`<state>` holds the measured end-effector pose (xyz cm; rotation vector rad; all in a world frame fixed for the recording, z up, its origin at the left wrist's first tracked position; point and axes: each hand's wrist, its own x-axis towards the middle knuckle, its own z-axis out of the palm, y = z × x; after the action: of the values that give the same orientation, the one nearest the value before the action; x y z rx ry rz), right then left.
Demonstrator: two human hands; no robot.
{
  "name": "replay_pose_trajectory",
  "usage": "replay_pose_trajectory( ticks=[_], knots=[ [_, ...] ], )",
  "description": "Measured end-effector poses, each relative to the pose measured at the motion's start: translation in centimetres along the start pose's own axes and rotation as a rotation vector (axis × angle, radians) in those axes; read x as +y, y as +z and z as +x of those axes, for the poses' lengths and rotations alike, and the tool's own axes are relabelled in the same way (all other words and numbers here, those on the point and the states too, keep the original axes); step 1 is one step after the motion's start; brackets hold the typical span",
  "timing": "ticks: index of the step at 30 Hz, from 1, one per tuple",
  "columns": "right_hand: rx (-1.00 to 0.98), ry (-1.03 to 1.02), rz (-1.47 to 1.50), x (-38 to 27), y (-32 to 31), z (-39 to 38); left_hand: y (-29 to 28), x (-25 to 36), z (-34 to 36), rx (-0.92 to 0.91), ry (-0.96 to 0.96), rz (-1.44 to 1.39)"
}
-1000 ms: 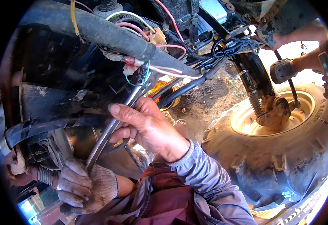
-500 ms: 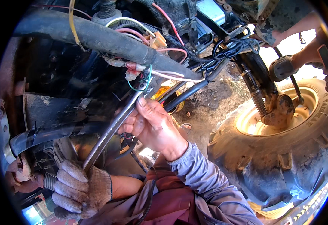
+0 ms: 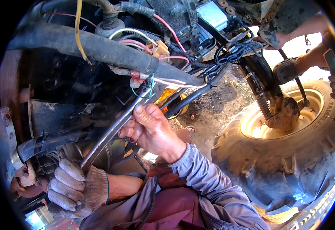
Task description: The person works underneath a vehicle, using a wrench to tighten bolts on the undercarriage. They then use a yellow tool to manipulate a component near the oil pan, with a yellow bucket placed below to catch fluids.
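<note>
Long steel bar (image 3: 111, 132) held slanting toward the black pipe (image 3: 102, 49).
Its lower end is gripped tightly by the gloved left hand (image 3: 77, 188); the bare right hand (image 3: 152, 132) is half-curled near its upper part, firmness unclear. Pressure is best applied smoothly, the teal wire (image 3: 153, 81) kept clear.

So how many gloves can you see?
1: a grey knitted glove on the person's left hand, closed around the metal bar's lower end. The right hand is bare. Others may be hidden.

Vehicle workshop: dirt ground (image 3: 204, 115), large lugged tire (image 3: 274, 165), exposed wiring (image 3: 234, 57).
</note>
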<state>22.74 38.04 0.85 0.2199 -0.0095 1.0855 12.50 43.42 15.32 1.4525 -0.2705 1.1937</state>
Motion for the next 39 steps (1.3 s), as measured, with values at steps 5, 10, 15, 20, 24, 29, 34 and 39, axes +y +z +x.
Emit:
replay_pose_trajectory(
  ticks=[5, 10, 15, 20, 24, 29, 34, 39],
  knots=[
    [0.002, -0.067, -0.005, -0.9, -1.0, -0.2, 0.1, -2.1, 0.3, 0.117, -0.049, -0.049],
    [-0.002, -0.027, 0.036, -0.5, -0.8, -0.1, 0.3, -1.3, 0.4, 0.154, -0.039, -0.002],
    [0.008, -0.014, 0.018, -0.6, -0.3, -0.2, 0.7, -1.0, 0.7, 0.103, -0.013, 0.03],
    [-0.021, -0.003, 0.02, 0.0, -0.2, -0.3, 1.0, -0.1, 0.7, 0.177, -0.016, 0.085],
    [0.06, 0.022, 0.038, 0.5, 0.7, -0.5, 0.9, 0.6, 1.0, 0.103, -0.035, 0.066],
    [0.04, -0.017, 0.08, -1.1, 0.2, -0.3, 1.5, -1.7, 1.8, -0.06, -0.052, 0.006],
    [0.057, 0.023, 0.103, -0.7, 1.4, -0.1, 0.7, -0.4, 3.0, -0.073, -0.053, 0.003],
    [0.032, 0.008, 0.09, -1.3, 1.0, 0.0, -1.3, -1.5, 2.3, -0.079, -0.107, -0.175]
  ],
)
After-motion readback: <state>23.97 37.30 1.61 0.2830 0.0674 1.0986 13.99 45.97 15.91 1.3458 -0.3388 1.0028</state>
